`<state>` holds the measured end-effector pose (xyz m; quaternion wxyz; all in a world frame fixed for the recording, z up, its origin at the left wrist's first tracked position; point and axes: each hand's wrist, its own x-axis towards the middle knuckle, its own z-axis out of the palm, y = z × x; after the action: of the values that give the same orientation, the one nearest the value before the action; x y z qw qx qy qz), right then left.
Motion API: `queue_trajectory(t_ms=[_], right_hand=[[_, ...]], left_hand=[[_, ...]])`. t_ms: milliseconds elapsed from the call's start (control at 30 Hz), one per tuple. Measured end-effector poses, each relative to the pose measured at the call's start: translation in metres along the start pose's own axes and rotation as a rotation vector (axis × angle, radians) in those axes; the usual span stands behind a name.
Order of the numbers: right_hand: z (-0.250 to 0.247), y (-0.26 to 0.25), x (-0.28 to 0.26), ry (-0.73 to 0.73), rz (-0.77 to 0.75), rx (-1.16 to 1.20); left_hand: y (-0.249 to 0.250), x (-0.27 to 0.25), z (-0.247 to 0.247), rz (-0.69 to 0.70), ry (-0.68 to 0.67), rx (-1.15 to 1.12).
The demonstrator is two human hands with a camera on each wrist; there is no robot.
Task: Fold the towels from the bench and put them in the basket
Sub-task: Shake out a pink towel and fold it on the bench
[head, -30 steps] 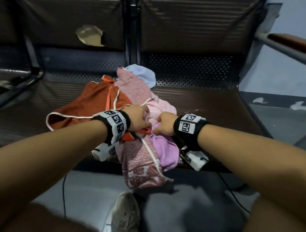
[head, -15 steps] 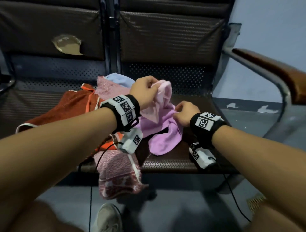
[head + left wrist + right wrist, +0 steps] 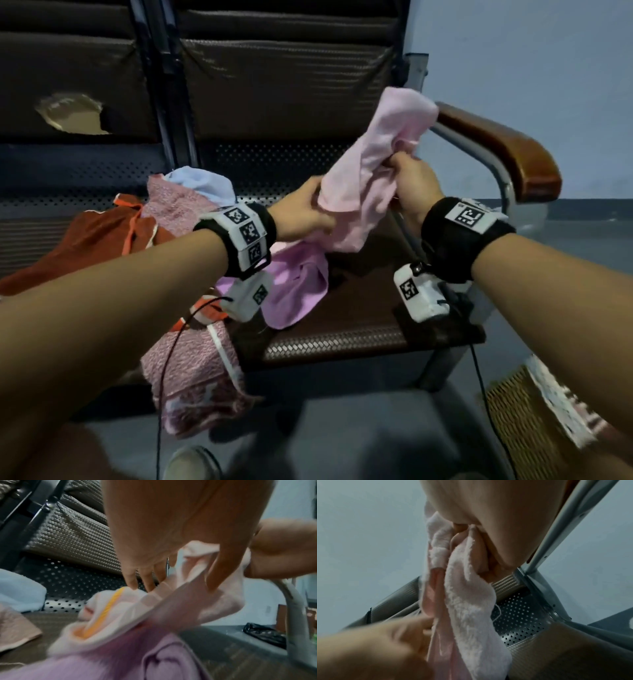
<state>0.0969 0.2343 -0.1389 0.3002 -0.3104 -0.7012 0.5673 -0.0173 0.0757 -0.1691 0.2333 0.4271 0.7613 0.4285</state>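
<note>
A light pink towel (image 3: 370, 161) hangs crumpled in the air above the bench seat (image 3: 342, 339). My left hand (image 3: 305, 212) grips its lower left part, and my right hand (image 3: 407, 174) pinches an upper fold of it. The pink towel (image 3: 467, 601) drapes down from my right hand in the right wrist view; in the left wrist view the pink towel (image 3: 214, 601) passes under my left thumb. A lilac towel (image 3: 294, 284) lies on the seat below. A woven basket (image 3: 527, 421) stands on the floor at lower right.
More towels lie heaped on the bench at left: a rust-orange one (image 3: 92, 236), a pink speckled one (image 3: 191, 370) hanging over the front edge, and a pale blue one (image 3: 202, 181). A wooden armrest (image 3: 503, 150) on a metal frame stands at right. A shoe (image 3: 195, 462) shows below.
Both hands have lifted the light pink towel off the pile, up and to the right. My right hand rose from the seat and took hold of the towel's upper fold.
</note>
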Motion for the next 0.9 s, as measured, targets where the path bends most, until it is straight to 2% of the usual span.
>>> queue_trajectory(t_ms=[67, 100, 167, 233, 300, 367, 433, 500, 567, 633, 667, 767, 900], right_hand=[[-0.011, 0.000, -0.002, -0.001, 0.050, 0.067], [-0.015, 0.003, -0.003, -0.008, 0.079, 0.058], [-0.022, 0.013, -0.007, -0.052, 0.118, -0.078], [-0.027, 0.027, -0.014, -0.183, 0.126, -0.296], [-0.031, 0.037, -0.020, -0.291, 0.163, -0.392], [-0.035, 0.035, -0.027, -0.333, 0.192, -0.541], [-0.037, 0.030, -0.026, -0.294, 0.146, -0.742], [-0.035, 0.021, -0.027, -0.210, 0.042, -0.702], [-0.029, 0.014, -0.032, -0.322, -0.152, -0.528], [-0.023, 0.013, -0.036, -0.464, -0.253, -0.505], [-0.019, 0.013, -0.037, -0.460, -0.270, -0.555], [-0.016, 0.014, -0.038, -0.305, -0.367, -0.701], [-0.016, 0.011, -0.035, -0.125, -0.420, -0.616]], left_hand=[[-0.016, 0.004, 0.004, -0.020, -0.036, 0.333], [-0.019, 0.005, 0.006, -0.023, 0.004, 0.416], [-0.015, 0.008, 0.007, -0.016, 0.151, 0.363], [-0.005, 0.013, 0.009, 0.004, 0.296, 0.226], [0.012, 0.015, 0.009, 0.063, 0.382, 0.170], [0.030, 0.015, 0.006, 0.128, 0.427, 0.166], [0.044, 0.014, 0.003, 0.185, 0.462, 0.210], [0.054, 0.012, 0.001, 0.229, 0.479, 0.281], [0.061, 0.007, 0.002, 0.215, 0.477, 0.337], [0.061, 0.003, 0.004, 0.184, 0.474, 0.377], [0.059, 0.001, 0.004, 0.174, 0.479, 0.394], [0.045, -0.007, 0.003, 0.173, 0.508, 0.452], [0.026, -0.017, -0.006, 0.205, 0.443, 0.423]])
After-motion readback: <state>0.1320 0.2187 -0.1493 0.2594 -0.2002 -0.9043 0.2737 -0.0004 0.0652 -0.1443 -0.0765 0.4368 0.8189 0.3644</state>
